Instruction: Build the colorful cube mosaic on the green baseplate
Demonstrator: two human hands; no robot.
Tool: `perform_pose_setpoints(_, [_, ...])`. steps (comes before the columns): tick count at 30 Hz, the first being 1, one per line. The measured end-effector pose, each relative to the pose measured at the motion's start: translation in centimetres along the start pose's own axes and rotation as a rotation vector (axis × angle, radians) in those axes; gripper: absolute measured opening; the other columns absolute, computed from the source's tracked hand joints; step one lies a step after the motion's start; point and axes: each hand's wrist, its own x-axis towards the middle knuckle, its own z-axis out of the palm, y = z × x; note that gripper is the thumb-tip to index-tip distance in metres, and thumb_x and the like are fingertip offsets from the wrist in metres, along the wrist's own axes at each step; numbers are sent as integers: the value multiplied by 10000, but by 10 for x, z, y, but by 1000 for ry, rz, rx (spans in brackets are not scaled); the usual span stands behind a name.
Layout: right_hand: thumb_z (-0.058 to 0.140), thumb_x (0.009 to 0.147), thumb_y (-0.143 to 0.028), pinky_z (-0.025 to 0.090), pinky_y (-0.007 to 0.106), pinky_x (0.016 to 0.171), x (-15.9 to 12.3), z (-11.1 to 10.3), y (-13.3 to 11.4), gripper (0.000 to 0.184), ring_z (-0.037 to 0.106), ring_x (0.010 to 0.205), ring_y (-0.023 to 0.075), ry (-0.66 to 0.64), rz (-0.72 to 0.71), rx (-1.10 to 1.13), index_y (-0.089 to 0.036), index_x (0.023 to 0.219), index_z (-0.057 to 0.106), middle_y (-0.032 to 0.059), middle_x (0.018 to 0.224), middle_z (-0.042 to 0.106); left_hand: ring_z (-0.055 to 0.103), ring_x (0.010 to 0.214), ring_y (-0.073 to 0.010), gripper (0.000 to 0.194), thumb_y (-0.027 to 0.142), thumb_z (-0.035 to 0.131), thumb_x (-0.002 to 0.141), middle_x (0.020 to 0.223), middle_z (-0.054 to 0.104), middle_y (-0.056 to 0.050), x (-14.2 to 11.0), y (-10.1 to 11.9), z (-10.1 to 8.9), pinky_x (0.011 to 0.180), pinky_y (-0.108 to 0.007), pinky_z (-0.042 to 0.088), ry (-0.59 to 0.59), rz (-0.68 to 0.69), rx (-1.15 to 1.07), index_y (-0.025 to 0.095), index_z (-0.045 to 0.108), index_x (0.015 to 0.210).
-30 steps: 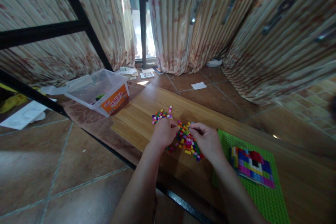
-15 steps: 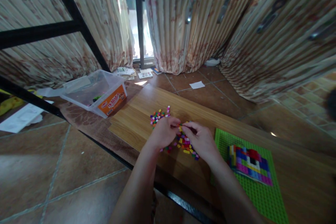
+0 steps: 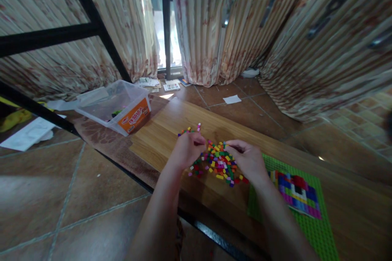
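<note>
A loose pile of small coloured toy bricks (image 3: 219, 162) lies on the wooden board, spread between my two hands. My left hand (image 3: 189, 149) is over the pile's left part, thumb and fingers pinched together; whatever they hold is too small to make out. At the pile's right edge, my right hand (image 3: 247, 158) is also closed in a pinch, its fingertips by a brick or two that I cannot tell apart from the pile. To the right, a green baseplate (image 3: 321, 230) carries a flat, multicoloured brick-built piece (image 3: 298, 193), partly behind my right forearm.
A clear plastic box (image 3: 114, 108) with an orange label stands at the board's left end, a few pieces inside. The wooden board (image 3: 174, 120) has a dark metal frame edge (image 3: 211, 234) along its near side. Papers (image 3: 171, 85) lie on the tiled floor near striped curtains (image 3: 199, 36).
My hands have moved apart, the right one going right and the left slightly left, uncovering the middle of the brick pile. The view has shifted a little.
</note>
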Motion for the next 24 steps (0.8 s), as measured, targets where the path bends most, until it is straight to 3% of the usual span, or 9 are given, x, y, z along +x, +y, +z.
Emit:
perform_pose_setpoints(3, [647,766,-268,485,331,755,3,-2,3,146,676,781,203,-82,-55,-285,-211,832,765,42,844,753,568,625,-112,155,35,613,711,610,634,17,2,-3,1,607,-218,409,15,63,261,148,659,614])
perform_pose_setpoints(8, [635,797,-180,458,301,749,3,7,-14,181,669,826,198,-163,-90,-614,-219,900,778,49,902,740,573,638,-132,208,55,554,759,647,665,-4,0,-2,12,606,-236,408,2,45,383,159,704,659])
perform_pose_setpoints(14, [563,910,-285,444,304,836,21,24,-29,225,666,956,209,-206,-109,-759,-228,966,773,66,1003,742,611,705,-154,199,52,577,764,728,710,-28,0,-2,13,656,-252,434,-15,35,452,167,734,722])
perform_pose_setpoints(20, [601,872,-341,448,317,755,33,47,-39,202,670,984,247,-252,-30,-856,-239,925,768,84,997,749,624,723,-169,178,109,587,817,760,725,-50,-1,5,10,667,-270,435,-3,-5,502,166,749,771])
perform_pose_setpoints(24, [581,860,-281,443,329,727,38,47,-41,190,676,915,251,-233,-13,-775,-221,835,760,104,902,751,638,762,-179,190,128,571,843,777,733,-57,-1,8,8,706,-283,434,19,-6,503,162,748,782])
